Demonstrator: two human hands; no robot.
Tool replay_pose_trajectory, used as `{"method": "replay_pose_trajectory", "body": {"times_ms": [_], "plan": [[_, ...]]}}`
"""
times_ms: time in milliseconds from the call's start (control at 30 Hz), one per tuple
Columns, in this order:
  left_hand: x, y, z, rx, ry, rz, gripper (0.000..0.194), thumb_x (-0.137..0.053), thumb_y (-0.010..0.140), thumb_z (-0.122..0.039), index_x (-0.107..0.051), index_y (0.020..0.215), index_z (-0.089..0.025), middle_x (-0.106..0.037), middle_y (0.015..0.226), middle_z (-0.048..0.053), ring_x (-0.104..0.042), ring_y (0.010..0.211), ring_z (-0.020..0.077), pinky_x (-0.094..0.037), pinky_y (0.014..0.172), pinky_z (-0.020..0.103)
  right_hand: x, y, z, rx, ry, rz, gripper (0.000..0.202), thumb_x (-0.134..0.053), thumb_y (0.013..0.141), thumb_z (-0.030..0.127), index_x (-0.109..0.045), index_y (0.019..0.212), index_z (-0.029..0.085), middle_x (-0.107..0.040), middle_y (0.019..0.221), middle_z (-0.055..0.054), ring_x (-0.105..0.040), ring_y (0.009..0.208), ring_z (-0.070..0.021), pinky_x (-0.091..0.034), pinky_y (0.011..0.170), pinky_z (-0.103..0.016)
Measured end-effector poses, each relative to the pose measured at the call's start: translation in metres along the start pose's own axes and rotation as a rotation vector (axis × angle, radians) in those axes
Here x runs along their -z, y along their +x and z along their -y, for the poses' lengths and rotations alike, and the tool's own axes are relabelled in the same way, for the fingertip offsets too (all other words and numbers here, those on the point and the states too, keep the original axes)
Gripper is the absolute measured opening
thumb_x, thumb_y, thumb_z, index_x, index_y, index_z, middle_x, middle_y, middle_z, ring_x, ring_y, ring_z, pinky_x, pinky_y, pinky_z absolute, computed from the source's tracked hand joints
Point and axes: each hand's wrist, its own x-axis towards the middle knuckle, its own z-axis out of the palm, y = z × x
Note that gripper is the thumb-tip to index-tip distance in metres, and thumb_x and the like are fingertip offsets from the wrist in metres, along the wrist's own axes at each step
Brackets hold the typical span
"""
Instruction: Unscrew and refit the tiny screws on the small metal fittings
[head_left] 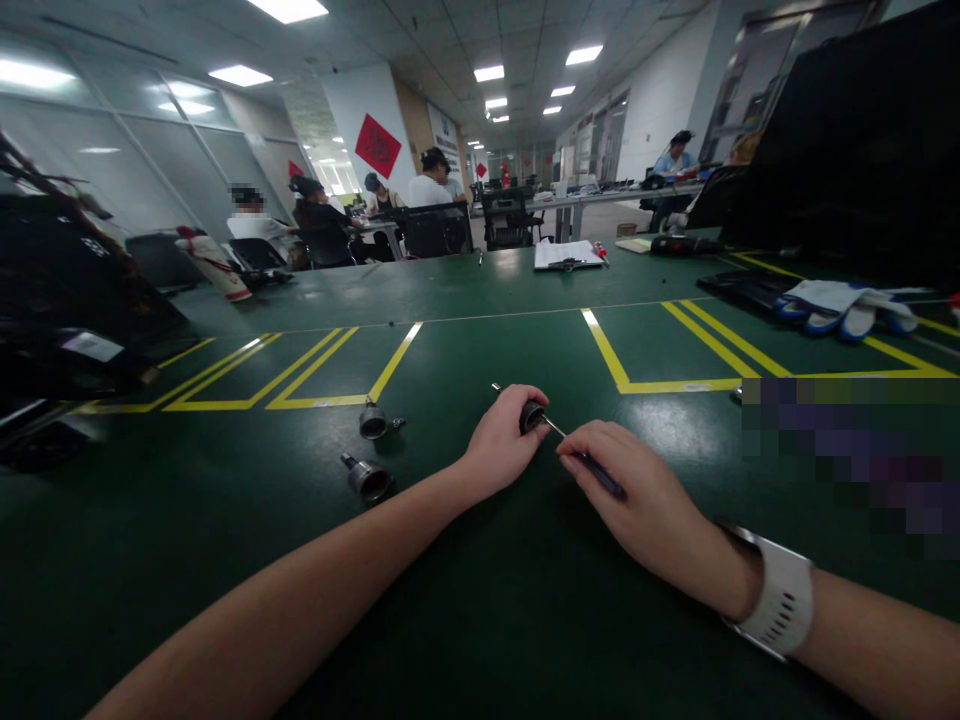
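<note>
Forearms [322,580] foremost, left hand [504,440] grips metal cup [531,416], right hand [637,490] pinches slim tool [606,478], red poster [378,147] beyond illegible.

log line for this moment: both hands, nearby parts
left hand: holding dark metal part | right hand: gripping screwdriver, shaft at part's opening | green table: two similar parts farther left

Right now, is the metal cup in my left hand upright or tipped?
Tipped sideways. The metal cup, gripped by your left hand, has its mouth facing your right hand, whose thin tool points toward it.
</note>
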Motion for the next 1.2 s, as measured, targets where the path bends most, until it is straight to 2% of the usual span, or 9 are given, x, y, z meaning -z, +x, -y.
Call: {"method": "replay_pose_trajectory", "body": {"times_ms": [133,333,500,600,767,867,933,1033,1200], "plan": [[0.000,-0.002,-0.003,-0.011,0.012,0.008,0.023,-0.058,0.073,-0.012,-0.053,0.095,-0.019,-0.055,0.097,0.003,-0.052,0.088,0.0170,-0.045,0.078,0.032,0.003,0.000,0.004,-0.066,0.067,-0.001,0.011,-0.047,0.088,0.018,-0.057,0.085,0.020,-0.059,0.084,-0.004,-0.054,0.078,-0.0187,-0.044,0.068,-0.033],[0.003,-0.002,-0.004,0.024,-0.043,-0.018,0.021,-0.059,0.073,-0.013,-0.052,0.092,-0.018,-0.054,0.092,0.001,-0.051,0.084,0.0157,-0.044,0.074,0.029,0.011,0.008,-0.006,-0.323,0.513,-0.001,0.013,-0.052,0.086,0.029,-0.061,0.085,0.019,-0.061,0.079,-0.002,-0.056,0.074,-0.0159,-0.045,0.067,-0.030],[0.005,-0.001,-0.006,0.039,-0.109,0.008,0.021,-0.060,0.074,-0.015,-0.051,0.092,-0.018,-0.054,0.089,0.001,-0.051,0.080,0.0149,-0.044,0.070,0.028,0.010,0.010,-0.013,-0.433,0.800,-0.039,0.014,-0.055,0.084,0.029,-0.060,0.082,0.017,-0.061,0.079,-0.003,-0.055,0.070,-0.0141,-0.045,0.064,-0.028],[0.003,0.000,-0.005,0.029,-0.098,-0.007,0.021,-0.061,0.072,-0.014,-0.050,0.091,-0.017,-0.053,0.088,0.001,-0.051,0.081,0.0152,-0.043,0.072,0.029,0.009,0.009,-0.012,-0.389,0.729,-0.043,0.015,-0.053,0.085,0.030,-0.060,0.084,0.018,-0.061,0.081,-0.003,-0.055,0.071,-0.0148,-0.045,0.064,-0.029],[0.001,0.001,-0.004,-0.016,-0.047,-0.026,0.022,-0.060,0.070,-0.009,-0.050,0.088,-0.017,-0.053,0.090,0.001,-0.050,0.084,0.0159,-0.042,0.076,0.031,0.006,0.004,-0.001,-0.192,0.297,-0.019,0.011,-0.050,0.087,0.024,-0.060,0.085,0.020,-0.060,0.082,-0.003,-0.055,0.075,-0.0168,-0.043,0.066,-0.031],[0.002,0.001,-0.006,-0.028,-0.034,-0.015,0.021,-0.058,0.071,-0.008,-0.050,0.088,-0.018,-0.053,0.092,0.001,-0.050,0.085,0.0158,-0.042,0.076,0.030,0.006,0.003,0.002,-0.163,0.233,-0.009,0.012,-0.049,0.087,0.023,-0.060,0.084,0.019,-0.060,0.080,-0.003,-0.055,0.074,-0.0169,-0.042,0.066,-0.031],[0.003,0.000,-0.008,-0.011,-0.027,-0.015,0.020,-0.058,0.072,-0.008,-0.050,0.087,-0.018,-0.053,0.091,0.001,-0.050,0.085,0.0158,-0.042,0.076,0.030,0.007,0.005,-0.001,-0.226,0.315,0.003,0.014,-0.050,0.086,0.027,-0.060,0.083,0.019,-0.059,0.077,-0.002,-0.054,0.072,-0.0170,-0.042,0.065,-0.032],[0.004,-0.001,-0.009,0.020,-0.022,-0.014,0.018,-0.059,0.072,-0.010,-0.050,0.086,-0.017,-0.053,0.090,0.001,-0.049,0.084,0.0157,-0.042,0.076,0.030,0.009,0.008,-0.008,-0.335,0.571,0.003,0.015,-0.052,0.085,0.031,-0.060,0.081,0.018,-0.059,0.076,-0.002,-0.054,0.071,-0.0163,-0.042,0.065,-0.031],[0.006,-0.002,-0.005,0.029,-0.064,-0.006,0.020,-0.061,0.072,-0.012,-0.051,0.088,-0.018,-0.053,0.088,0.000,-0.049,0.080,0.0146,-0.041,0.072,0.028,0.012,0.011,-0.014,-0.492,0.961,-0.034,0.013,-0.056,0.081,0.027,-0.060,0.076,0.016,-0.059,0.074,-0.003,-0.051,0.067,-0.0140,-0.040,0.063,-0.029]]}}
